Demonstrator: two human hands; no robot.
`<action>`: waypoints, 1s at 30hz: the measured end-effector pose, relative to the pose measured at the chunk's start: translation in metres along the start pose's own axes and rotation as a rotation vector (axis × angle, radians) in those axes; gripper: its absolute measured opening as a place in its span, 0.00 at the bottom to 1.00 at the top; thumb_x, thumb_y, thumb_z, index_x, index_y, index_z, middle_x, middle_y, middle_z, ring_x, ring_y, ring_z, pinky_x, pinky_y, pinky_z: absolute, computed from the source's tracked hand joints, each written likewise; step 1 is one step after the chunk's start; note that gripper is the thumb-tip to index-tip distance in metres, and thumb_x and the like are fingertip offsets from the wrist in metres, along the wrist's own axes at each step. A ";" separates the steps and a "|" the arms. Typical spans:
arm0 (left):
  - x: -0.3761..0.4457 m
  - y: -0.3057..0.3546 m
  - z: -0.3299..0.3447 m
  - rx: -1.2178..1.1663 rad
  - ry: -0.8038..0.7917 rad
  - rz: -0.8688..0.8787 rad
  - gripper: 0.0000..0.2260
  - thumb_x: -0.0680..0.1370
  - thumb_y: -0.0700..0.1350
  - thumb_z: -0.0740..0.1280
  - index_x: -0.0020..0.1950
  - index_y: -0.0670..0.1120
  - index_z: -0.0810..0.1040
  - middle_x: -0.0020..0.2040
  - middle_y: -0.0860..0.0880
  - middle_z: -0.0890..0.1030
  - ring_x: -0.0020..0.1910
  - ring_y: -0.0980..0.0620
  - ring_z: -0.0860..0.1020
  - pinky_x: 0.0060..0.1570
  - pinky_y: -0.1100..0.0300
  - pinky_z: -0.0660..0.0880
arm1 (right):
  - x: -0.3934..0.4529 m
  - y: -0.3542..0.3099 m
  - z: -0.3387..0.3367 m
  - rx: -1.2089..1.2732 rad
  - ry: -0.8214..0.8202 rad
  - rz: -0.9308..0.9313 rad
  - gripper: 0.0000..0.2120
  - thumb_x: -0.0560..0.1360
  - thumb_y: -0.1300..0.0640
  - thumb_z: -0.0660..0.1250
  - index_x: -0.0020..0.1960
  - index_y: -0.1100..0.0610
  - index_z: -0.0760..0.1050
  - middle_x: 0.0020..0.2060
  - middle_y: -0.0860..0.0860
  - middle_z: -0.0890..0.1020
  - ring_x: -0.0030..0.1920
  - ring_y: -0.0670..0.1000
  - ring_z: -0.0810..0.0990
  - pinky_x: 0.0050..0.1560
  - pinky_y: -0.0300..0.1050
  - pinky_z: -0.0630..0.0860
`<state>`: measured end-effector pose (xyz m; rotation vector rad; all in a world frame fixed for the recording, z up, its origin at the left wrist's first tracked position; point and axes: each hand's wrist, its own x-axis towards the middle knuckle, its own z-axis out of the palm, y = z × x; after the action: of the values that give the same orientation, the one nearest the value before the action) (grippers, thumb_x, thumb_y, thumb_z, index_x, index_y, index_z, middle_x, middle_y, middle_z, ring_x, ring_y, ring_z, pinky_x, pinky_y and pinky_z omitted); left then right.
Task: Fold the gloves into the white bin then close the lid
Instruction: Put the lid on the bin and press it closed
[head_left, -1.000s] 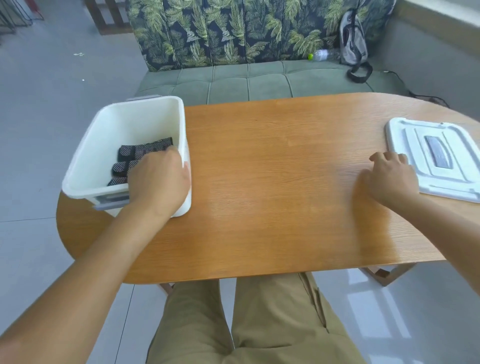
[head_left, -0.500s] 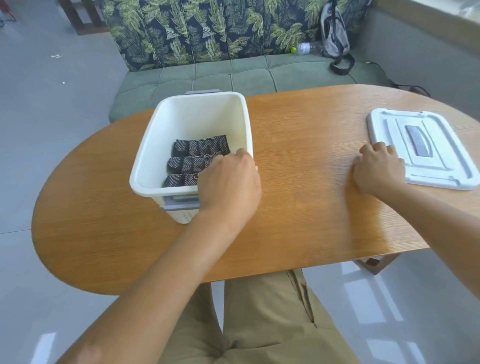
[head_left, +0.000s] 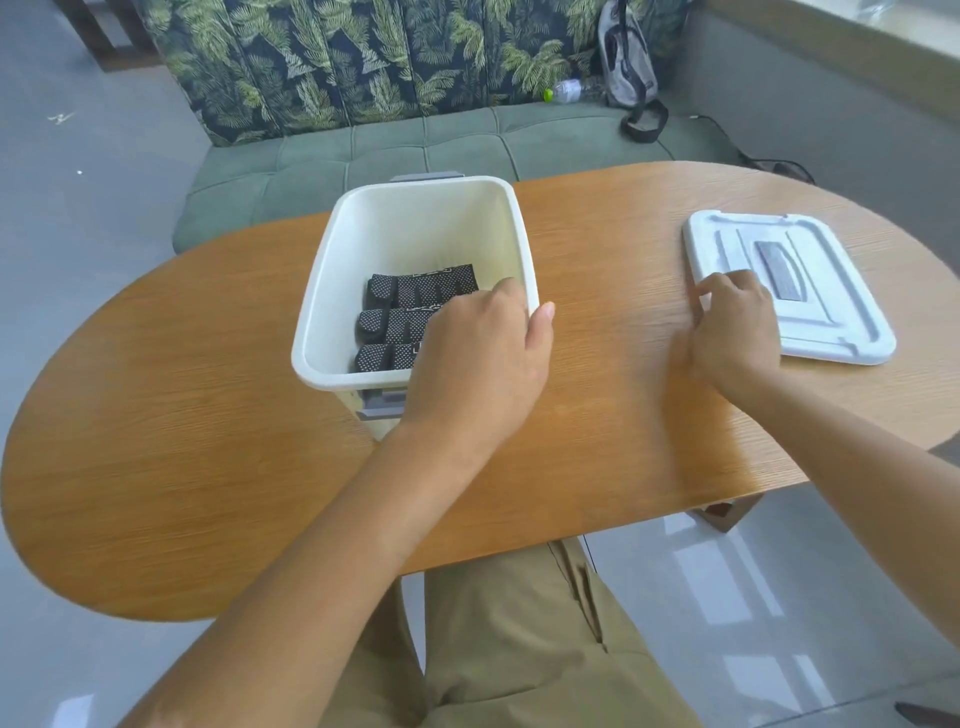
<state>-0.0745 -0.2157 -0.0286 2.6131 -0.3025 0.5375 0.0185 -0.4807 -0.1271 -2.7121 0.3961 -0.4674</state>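
Note:
A white bin (head_left: 332, 291) stands open on the wooden table (head_left: 208, 441), a bit left of centre. Folded black dotted gloves (head_left: 402, 317) lie in rows on its bottom. My left hand (head_left: 478, 364) grips the bin's near right corner, fingers inside the rim and thumb outside. The white lid (head_left: 821, 291), with a grey handle, lies flat on the table to the right. My right hand (head_left: 732, 327) rests at the lid's near left edge with its fingertips curled on the rim.
A green sofa (head_left: 415, 150) with leaf-print cushions runs behind the table. On it lie a plastic bottle (head_left: 569, 91) and a grey backpack (head_left: 626, 57). My legs in khaki trousers (head_left: 519, 649) are under the near table edge.
The bin has slid right toward the table's centre under my left hand. My right hand has moved from the bare table onto the lid's edge.

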 end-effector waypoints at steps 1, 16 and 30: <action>-0.002 -0.003 -0.001 -0.039 0.033 0.009 0.14 0.82 0.53 0.62 0.45 0.44 0.78 0.39 0.47 0.83 0.41 0.43 0.81 0.44 0.48 0.76 | -0.003 -0.004 -0.004 0.044 0.028 -0.004 0.19 0.72 0.72 0.60 0.60 0.60 0.75 0.61 0.56 0.73 0.63 0.59 0.71 0.54 0.54 0.74; -0.016 -0.036 -0.013 -0.096 0.152 -0.016 0.11 0.82 0.49 0.62 0.43 0.46 0.77 0.35 0.51 0.79 0.38 0.47 0.78 0.42 0.48 0.75 | -0.032 -0.119 -0.084 0.676 0.313 0.036 0.14 0.75 0.66 0.64 0.47 0.48 0.80 0.51 0.41 0.78 0.52 0.38 0.75 0.54 0.24 0.67; -0.022 -0.051 -0.024 -0.206 0.228 -0.066 0.08 0.82 0.47 0.62 0.46 0.46 0.78 0.39 0.52 0.82 0.41 0.48 0.80 0.44 0.49 0.75 | -0.089 -0.202 -0.084 0.767 0.217 -0.171 0.10 0.75 0.67 0.67 0.43 0.52 0.80 0.52 0.45 0.79 0.54 0.39 0.74 0.52 0.21 0.63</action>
<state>-0.0870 -0.1573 -0.0376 2.3287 -0.1868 0.7330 -0.0513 -0.2958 0.0024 -1.9596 0.0150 -0.7759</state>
